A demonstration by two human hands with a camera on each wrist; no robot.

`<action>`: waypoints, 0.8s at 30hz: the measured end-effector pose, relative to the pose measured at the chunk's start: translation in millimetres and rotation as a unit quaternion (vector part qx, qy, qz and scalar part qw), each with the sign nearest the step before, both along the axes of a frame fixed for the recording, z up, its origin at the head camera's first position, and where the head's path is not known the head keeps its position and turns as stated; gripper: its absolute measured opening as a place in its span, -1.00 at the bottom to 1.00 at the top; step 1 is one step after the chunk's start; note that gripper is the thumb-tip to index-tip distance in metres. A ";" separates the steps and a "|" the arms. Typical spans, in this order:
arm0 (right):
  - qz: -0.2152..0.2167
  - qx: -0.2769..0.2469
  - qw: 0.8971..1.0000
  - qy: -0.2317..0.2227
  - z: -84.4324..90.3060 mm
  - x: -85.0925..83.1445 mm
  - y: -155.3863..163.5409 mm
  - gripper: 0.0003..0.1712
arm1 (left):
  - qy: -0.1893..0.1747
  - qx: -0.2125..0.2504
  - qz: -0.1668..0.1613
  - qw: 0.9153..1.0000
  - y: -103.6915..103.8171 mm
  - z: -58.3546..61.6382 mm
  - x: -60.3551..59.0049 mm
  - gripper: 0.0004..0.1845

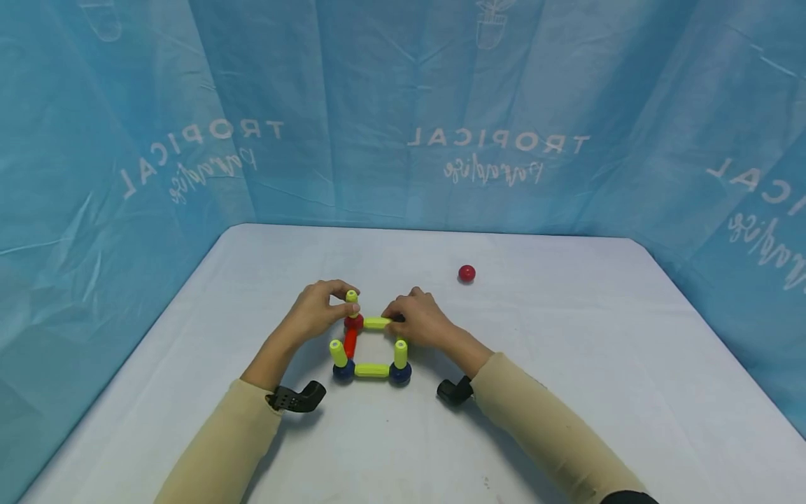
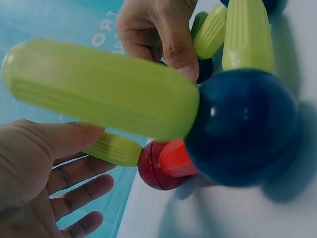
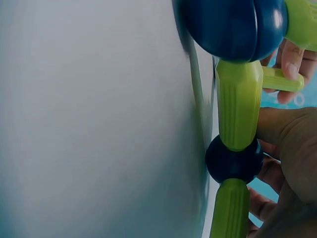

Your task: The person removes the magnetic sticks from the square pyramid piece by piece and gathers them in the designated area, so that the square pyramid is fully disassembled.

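Observation:
A square frame of toy building rods and balls lies on the white table. My left hand (image 1: 317, 308) pinches an upright yellow-green rod (image 2: 114, 148) between thumb and fingers; the rod stands on the red ball (image 1: 354, 323) at the frame's far left corner. My right hand (image 1: 418, 318) grips the dark blue ball (image 3: 234, 159) at the far right corner, mostly hidden by the hand in the head view. A red rod (image 1: 350, 344) forms the left side. Both near corners are blue balls (image 1: 399, 373), each bearing an upright yellow-green rod (image 1: 338, 353).
A loose red ball (image 1: 467, 274) sits farther back on the white table (image 1: 567, 336), right of the frame. Blue printed curtains (image 1: 403, 84) hang around the table's back and sides. Each wrist wears a black camera mount (image 1: 302, 397).

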State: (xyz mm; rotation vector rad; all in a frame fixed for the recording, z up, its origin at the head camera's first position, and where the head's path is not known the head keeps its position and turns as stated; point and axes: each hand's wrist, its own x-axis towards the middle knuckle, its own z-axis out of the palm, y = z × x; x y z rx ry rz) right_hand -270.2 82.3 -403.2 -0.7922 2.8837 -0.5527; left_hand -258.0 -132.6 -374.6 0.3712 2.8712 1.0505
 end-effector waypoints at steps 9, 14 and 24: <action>-0.003 -0.009 1.000 0.021 -2.5 11.8 42.5 -0.73 | 0.018 0.022 -0.024 0.999 36.8 -4.5 7.7 -0.73; -0.013 -0.012 1.000 0.024 -1.3 20.6 72.9 -0.74 | 0.015 0.038 -0.042 0.998 66.1 -6.4 10.2 -0.75; -0.036 -0.017 0.999 0.003 -0.9 34.8 116.5 -0.72 | 0.012 0.055 -0.080 0.995 106.5 -9.6 13.5 -0.79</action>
